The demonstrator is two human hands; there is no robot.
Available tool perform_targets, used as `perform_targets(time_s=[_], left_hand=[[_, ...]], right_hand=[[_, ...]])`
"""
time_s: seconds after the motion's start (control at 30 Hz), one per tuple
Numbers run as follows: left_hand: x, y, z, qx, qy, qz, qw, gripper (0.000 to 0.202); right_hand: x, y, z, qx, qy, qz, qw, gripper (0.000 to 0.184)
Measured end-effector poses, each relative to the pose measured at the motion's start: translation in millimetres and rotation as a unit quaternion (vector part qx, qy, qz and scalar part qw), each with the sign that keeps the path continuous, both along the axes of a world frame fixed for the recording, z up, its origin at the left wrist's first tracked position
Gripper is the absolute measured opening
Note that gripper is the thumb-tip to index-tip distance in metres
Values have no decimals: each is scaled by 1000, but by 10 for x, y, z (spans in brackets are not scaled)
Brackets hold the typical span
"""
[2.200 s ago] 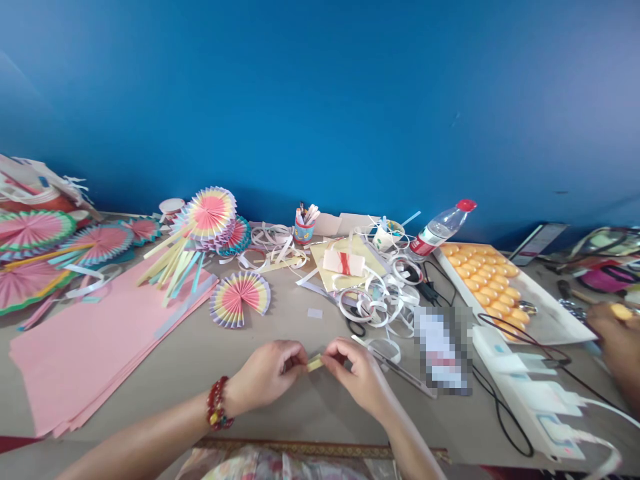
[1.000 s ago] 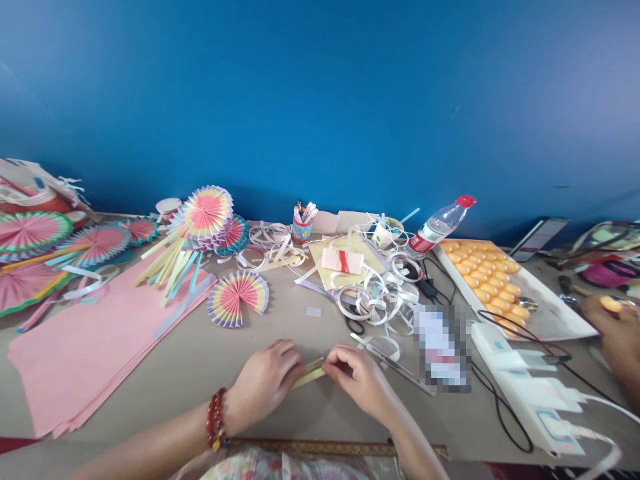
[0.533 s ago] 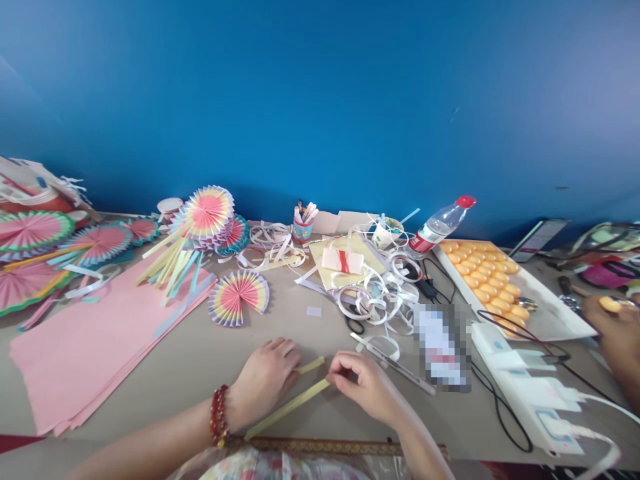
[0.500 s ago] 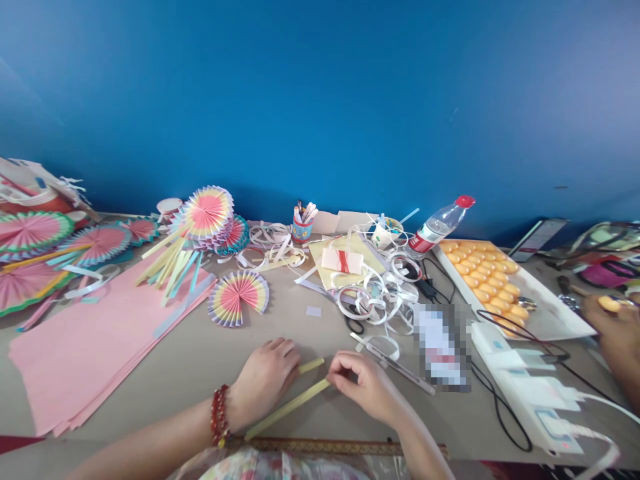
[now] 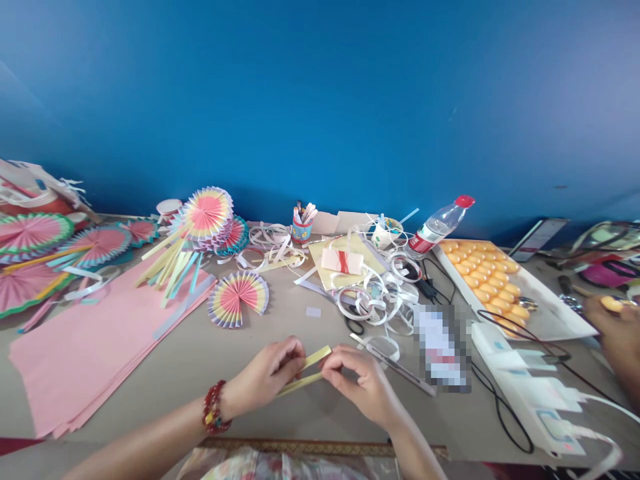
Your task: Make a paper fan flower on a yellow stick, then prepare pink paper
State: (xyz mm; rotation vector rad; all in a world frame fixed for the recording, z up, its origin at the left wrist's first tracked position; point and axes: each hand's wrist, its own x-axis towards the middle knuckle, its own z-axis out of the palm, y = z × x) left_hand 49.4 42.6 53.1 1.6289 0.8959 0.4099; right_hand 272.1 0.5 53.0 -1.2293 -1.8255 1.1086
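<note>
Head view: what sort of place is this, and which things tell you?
Likely a craft table: pleated paper fans, pink paper sheets and a tangle of white strips lie on it.

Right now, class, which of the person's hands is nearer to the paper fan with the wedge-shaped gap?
Left. The left hand is on the person's side of the paper fan, slightly to its right; the right hand is farther off to the right.

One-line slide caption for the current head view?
Left hand and right hand pinch lengths of pale yellow strip, with a pleated fan lying beyond and pink sheets to the left.
</note>
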Motion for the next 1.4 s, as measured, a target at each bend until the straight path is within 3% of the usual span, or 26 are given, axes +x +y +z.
perform_targets(time_s=[0.63,0.87,1.07,1.23,1.4], left_hand=[[1,-30,89,9,-38,24,999,32],[-20,-27,-11,-74,-110,57,990,32],[-19,8,-59,-136,-158,68,976,36],[-38,30,23,-182,-160,40,969,39],[-66,59,-3,-215,-159,3,964,36]], right_hand=[[-107,43,157,107,15,-30,994,15],[-83,23,88,116,-2,-43,992,14],[-96,34,140,127,11,-50,991,13],[-90,42,133,126,22,-62,990,13],[-95,47,136,127,34,-47,990,11]])
